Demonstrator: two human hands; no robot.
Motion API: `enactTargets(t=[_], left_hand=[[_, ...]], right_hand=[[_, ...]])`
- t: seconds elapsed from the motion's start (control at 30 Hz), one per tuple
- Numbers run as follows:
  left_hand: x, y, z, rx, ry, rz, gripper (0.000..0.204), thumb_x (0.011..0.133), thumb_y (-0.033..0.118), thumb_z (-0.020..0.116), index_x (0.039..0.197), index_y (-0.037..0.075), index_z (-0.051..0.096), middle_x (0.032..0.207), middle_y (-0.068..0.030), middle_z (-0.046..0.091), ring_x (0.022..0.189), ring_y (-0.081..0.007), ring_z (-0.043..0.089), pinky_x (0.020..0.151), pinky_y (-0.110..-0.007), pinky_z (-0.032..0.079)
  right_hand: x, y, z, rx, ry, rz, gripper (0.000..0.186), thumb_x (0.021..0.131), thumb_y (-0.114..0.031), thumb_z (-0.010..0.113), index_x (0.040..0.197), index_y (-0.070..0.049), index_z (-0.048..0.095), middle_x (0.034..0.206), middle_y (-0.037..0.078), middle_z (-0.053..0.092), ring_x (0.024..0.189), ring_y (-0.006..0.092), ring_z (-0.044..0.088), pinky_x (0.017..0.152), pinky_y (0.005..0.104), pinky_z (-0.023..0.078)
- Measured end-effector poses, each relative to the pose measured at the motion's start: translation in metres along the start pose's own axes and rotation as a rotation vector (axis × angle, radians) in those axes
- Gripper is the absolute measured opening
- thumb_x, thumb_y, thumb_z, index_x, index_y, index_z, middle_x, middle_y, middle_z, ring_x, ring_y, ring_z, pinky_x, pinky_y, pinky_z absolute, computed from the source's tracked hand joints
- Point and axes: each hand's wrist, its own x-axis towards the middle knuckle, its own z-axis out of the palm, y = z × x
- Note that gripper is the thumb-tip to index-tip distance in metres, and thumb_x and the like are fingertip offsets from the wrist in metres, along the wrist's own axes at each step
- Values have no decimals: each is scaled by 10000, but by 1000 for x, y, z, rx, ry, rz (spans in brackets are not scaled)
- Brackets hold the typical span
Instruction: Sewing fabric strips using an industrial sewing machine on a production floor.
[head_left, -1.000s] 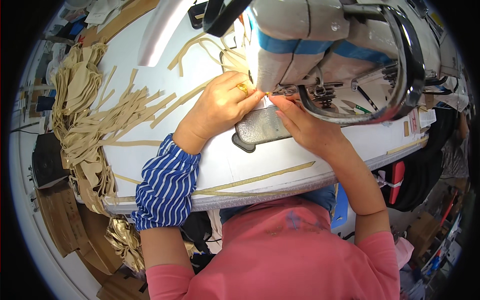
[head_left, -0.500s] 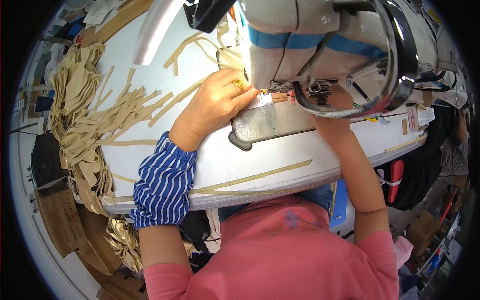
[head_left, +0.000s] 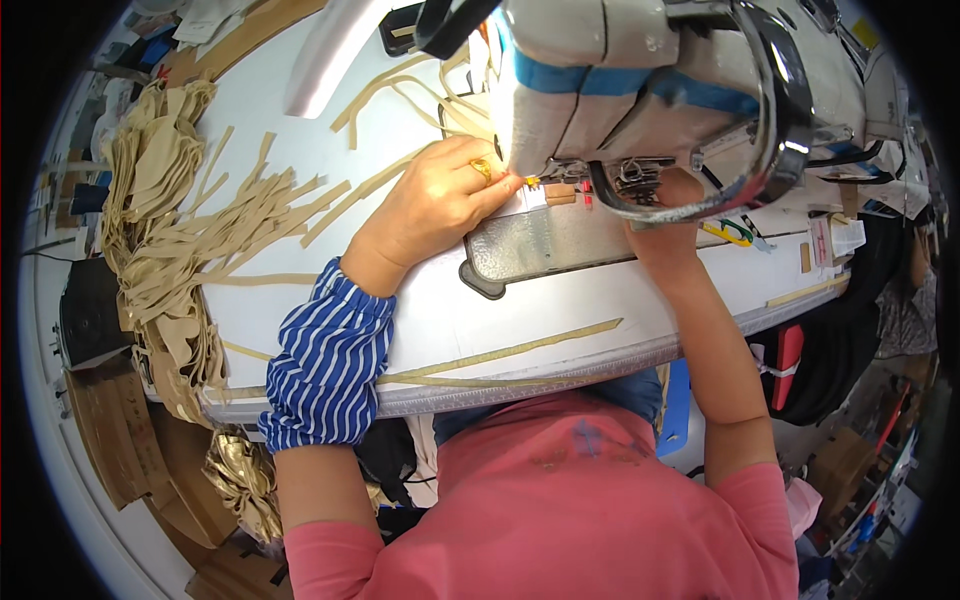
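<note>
My left hand (head_left: 432,205), a yellow ring on one finger, rests beside the needle area of a white sewing machine (head_left: 560,115) with a blue stripe. Its thumb and forefinger press together at the machine's foot, closed on a beige fabric strip (head_left: 372,190) that runs under the hand from the left. More beige strips (head_left: 385,85) curl out beyond the hand. My right hand (head_left: 668,212) reaches under the machine head, on the right of the metal bed plate (head_left: 510,245). The machine and its chrome ring hide its fingers, so what they touch cannot be seen.
Stacked beige pieces (head_left: 160,170) and a heap of loose strips (head_left: 240,220) cover the table's left side. Two thin strips (head_left: 500,350) lie along the near edge by a ruler-like band (head_left: 480,398). Yellow-handled snips (head_left: 728,235) lie at right. A white lamp arm (head_left: 340,55) hangs above.
The whole view has shifted slightly, moving the machine a little in the picture. Both hands keep nearly the same place and pose at the machine.
</note>
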Motion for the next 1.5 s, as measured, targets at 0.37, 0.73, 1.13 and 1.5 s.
enactTargets(t=[0.37, 0.73, 1.13, 1.5], left_hand=[[3, -2, 1, -85, 44, -13, 141, 717, 50, 670, 855, 21, 675, 766, -56, 587, 749, -228, 584, 679, -338, 496], [0, -8, 4, -96, 49, 6, 132, 716, 45, 674, 847, 29, 671, 760, -51, 586, 740, -222, 586, 665, -331, 499], [0, -12, 6, -73, 43, -10, 137, 696, 65, 675, 832, 49, 678, 764, -60, 600, 776, -238, 603, 686, -336, 507], [0, -13, 0, 13, -8, -4, 110, 719, 111, 659, 821, 71, 666, 826, -64, 630, 854, -234, 616, 750, -341, 499]], right_hand=[[-13, 13, -7, -219, -105, -97, 126, 650, -79, 682, 732, -56, 589, 751, 113, 586, 654, 319, 549, 582, 396, 413], [-9, 8, -7, -37, -125, -4, 144, 658, -74, 719, 708, -48, 586, 685, 108, 568, 610, 314, 539, 536, 408, 394], [-21, 19, -8, -240, -115, -96, 175, 649, -92, 708, 773, -58, 589, 794, 112, 582, 739, 332, 550, 660, 419, 424], [-10, 16, -4, -187, -212, 106, 112, 664, -75, 706, 702, -43, 605, 684, 108, 616, 651, 298, 594, 573, 394, 436]])
